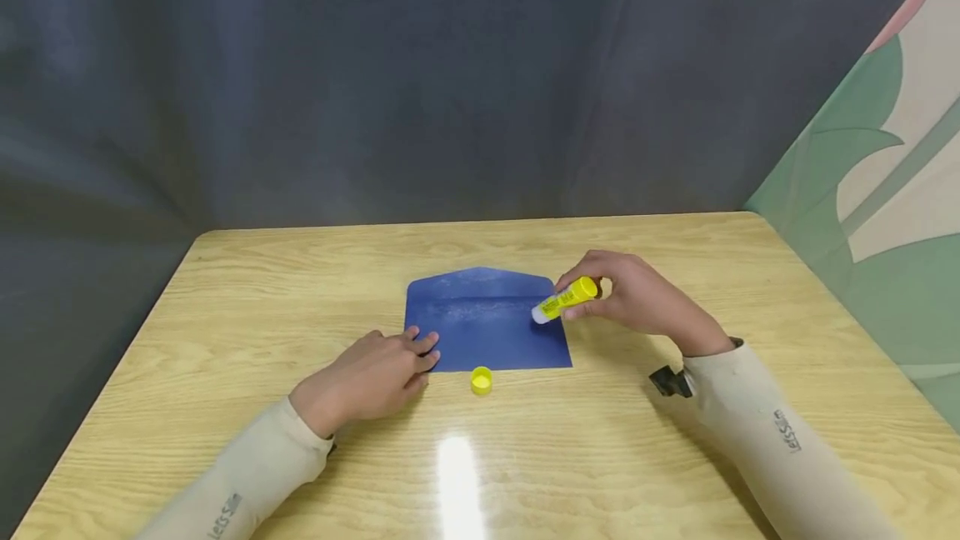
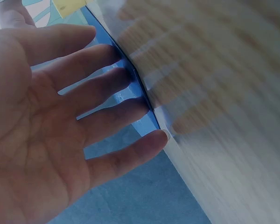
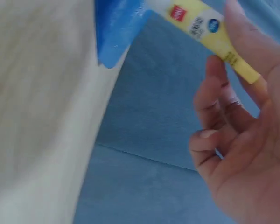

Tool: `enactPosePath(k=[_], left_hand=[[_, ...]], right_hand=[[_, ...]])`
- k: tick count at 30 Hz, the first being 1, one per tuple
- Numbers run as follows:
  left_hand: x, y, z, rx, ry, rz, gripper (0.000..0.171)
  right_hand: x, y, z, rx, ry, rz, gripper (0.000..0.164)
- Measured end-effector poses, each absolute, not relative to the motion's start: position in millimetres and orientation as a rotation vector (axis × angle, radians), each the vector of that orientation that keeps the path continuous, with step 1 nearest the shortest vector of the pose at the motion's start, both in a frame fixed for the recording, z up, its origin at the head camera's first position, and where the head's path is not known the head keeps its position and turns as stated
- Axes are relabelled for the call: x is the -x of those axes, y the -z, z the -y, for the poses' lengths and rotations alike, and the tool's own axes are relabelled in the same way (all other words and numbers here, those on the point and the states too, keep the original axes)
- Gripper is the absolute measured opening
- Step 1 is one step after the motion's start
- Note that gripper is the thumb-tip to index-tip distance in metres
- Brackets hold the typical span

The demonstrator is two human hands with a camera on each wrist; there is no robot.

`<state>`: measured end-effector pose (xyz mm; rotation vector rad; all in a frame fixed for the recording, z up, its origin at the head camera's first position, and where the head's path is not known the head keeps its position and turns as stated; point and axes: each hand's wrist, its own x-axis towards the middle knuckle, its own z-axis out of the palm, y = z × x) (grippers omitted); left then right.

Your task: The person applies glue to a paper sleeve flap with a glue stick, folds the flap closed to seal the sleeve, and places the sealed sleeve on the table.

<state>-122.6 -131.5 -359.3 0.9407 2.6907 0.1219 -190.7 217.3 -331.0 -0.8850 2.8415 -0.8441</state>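
A blue envelope (image 1: 487, 340) lies flat on the table with its flap spread away from the person and whitish smears across it. The right hand (image 1: 637, 294) pinches a yellow glue stick (image 1: 568, 298) between thumb and fingers, tilted, its white end at the envelope's right part. In the right wrist view the glue stick (image 3: 205, 28) shows its printed label. The left hand (image 1: 375, 373) rests its fingertips on the envelope's left lower edge; the left wrist view shows those fingers (image 2: 107, 109) extended. A yellow cap (image 1: 482, 381) sits just below the envelope's near edge.
The wooden table (image 1: 262, 298) reaches back to a dark curtain (image 1: 420, 90). A panel with green leaf shapes (image 1: 885, 182) borders the right side. A black clip-like piece (image 1: 670, 382) hangs at the right sleeve's cuff.
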Motion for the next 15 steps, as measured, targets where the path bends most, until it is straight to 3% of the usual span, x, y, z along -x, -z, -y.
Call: enactPosePath(k=[15], left_hand=[[121,360,130,-0.925,-0.11,-2.695,0.039]], right_hand=[[173,353,-193,0.668,0.931,-2.773,0.028]])
